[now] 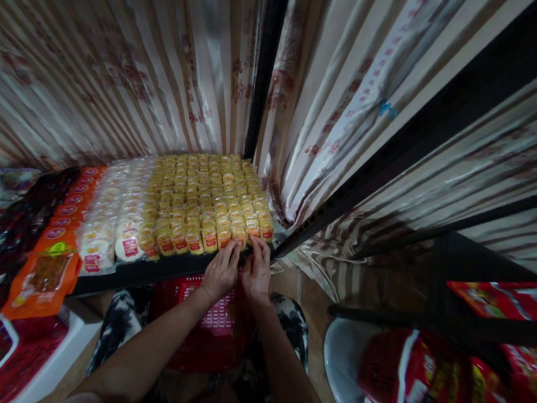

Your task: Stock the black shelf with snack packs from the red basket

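Note:
Both my hands rest side by side at the front edge of a dark shelf (147, 273). My left hand (220, 271) and my right hand (257, 269) touch the front row of small yellow snack packets (207, 195), which fill the right part of the shelf in tight rows. The fingers of both hands press on the frontmost packets near the shelf's right corner. I cannot tell if a packet is pinched. A red plastic basket (212, 323) sits on my lap just under my wrists.
White packets (115, 218), orange packets (51, 256) and dark packets (24, 222) fill the shelf's left. Striped curtains (121, 54) hang behind, with a black post (265, 62). A second black shelf frame (428, 318) with red bags (445, 383) stands at the right.

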`<state>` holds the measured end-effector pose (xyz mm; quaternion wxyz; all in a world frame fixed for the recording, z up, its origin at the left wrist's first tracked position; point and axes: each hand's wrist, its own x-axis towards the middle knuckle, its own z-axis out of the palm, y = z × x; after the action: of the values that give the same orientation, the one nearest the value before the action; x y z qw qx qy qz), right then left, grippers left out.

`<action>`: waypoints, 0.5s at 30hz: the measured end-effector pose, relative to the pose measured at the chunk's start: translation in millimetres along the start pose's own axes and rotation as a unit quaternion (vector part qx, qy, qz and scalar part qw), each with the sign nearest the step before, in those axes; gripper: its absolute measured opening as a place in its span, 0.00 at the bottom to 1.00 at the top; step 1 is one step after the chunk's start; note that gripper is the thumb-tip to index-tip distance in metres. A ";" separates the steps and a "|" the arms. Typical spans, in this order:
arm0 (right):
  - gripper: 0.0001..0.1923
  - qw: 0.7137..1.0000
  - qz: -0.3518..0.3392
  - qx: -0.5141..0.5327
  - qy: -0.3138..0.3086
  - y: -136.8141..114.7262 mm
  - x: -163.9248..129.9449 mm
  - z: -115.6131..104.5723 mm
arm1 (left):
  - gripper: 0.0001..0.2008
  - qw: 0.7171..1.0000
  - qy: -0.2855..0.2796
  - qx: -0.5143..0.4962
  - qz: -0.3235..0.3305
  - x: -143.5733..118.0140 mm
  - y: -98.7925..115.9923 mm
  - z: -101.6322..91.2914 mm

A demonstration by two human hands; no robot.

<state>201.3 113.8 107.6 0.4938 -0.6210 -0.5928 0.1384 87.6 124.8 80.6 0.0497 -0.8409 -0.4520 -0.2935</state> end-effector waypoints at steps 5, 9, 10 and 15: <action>0.29 1.000 -0.005 0.001 0.007 4.7 -2.3 3.6 | 0.24 1.000 0.002 0.018 0.002 -1.2 -0.1 0.0; 0.27 0.999 -0.010 0.025 0.023 4.2 -7.2 5.4 | 0.23 1.000 -0.028 0.009 -0.005 0.4 -0.9 -4.5; 0.26 0.999 -0.008 0.039 0.026 2.8 -9.2 4.7 | 0.22 0.999 -0.036 0.006 -0.003 1.5 -1.2 -6.4; 0.23 0.995 0.021 0.077 0.053 -4.1 -29.9 -2.0 | 0.20 0.998 -0.060 -0.030 0.007 -3.2 0.4 -18.8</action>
<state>192.6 86.1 99.3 0.5675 -0.6000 -0.5404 0.1609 78.2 115.7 94.4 -0.0003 -0.8612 -0.4392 -0.2559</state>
